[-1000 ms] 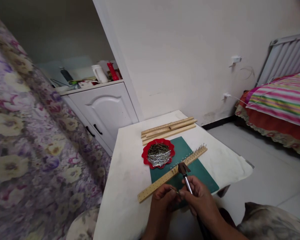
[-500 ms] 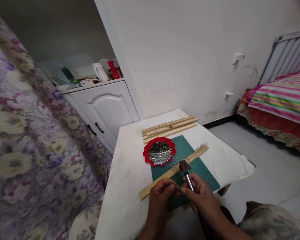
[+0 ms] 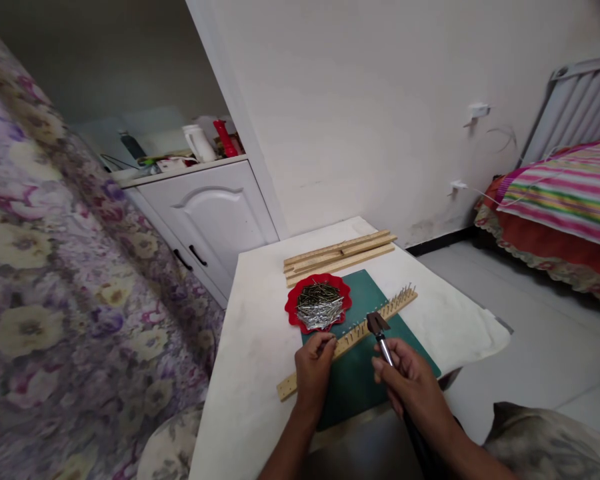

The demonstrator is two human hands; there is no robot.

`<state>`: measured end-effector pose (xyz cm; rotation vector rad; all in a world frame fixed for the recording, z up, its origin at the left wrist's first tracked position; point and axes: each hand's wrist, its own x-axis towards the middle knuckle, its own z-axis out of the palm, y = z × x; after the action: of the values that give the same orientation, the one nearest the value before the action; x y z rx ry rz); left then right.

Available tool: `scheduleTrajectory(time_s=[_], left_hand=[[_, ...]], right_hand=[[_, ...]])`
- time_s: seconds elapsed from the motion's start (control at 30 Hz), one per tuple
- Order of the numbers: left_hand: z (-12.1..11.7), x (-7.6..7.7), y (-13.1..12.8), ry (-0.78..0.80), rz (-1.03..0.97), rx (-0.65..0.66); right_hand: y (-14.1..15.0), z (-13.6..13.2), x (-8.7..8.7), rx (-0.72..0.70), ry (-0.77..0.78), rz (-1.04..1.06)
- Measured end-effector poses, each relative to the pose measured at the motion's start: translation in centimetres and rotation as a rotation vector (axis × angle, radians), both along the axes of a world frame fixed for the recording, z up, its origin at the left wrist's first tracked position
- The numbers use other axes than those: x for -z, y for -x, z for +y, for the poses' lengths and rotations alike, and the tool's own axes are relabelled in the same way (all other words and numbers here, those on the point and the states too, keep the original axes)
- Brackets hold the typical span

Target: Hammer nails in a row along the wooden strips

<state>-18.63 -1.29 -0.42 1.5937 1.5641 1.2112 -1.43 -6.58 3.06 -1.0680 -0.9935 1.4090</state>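
Note:
My right hand [image 3: 407, 377] is closed around a hammer [image 3: 384, 348], whose dark head is raised over the wooden strip [image 3: 350, 341]. Rows of nails [image 3: 403, 299] stand up along the strip's right and middle part, and small holes mark its left end. At the strip's left-middle, my left hand [image 3: 315, 365] pinches a thin nail, mostly hidden by the fingertips. Under the strip lies a green cutting mat [image 3: 356, 387]. A red scalloped dish [image 3: 291, 308] beside the left hand holds dark and silver nails [image 3: 323, 307].
Several spare wooden strips [image 3: 340, 257] lie at the back of the white table [image 3: 250, 347]. A cabinet [image 3: 210, 213] and floral curtain [image 3: 70, 280] stand to the left. A bed [image 3: 560, 200] is at the right.
My left hand has moved away from the right hand, forward and left onto the wooden strip with the nail. The hammer has shifted slightly right and up.

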Motion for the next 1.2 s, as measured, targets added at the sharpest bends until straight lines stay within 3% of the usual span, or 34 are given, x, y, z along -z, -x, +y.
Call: scheduleTrajectory(time_s=[0.67,0.93,1.2], left_hand=[[0.7,0.7,-0.6,-0.065,0.223,0.021],[1.0,1.2,-0.6,-0.041,0.287,0.017],[0.9,1.3,-0.8,-0.012,0.32,-0.006]], right_hand=[[0.1,0.1,0.1,-0.02,0.0,-0.023],[-0.1,0.6,0.1,-0.175,-0.046,-0.016],[1.9,2.4,0.5,-0.272,-0.076,-0.036]])
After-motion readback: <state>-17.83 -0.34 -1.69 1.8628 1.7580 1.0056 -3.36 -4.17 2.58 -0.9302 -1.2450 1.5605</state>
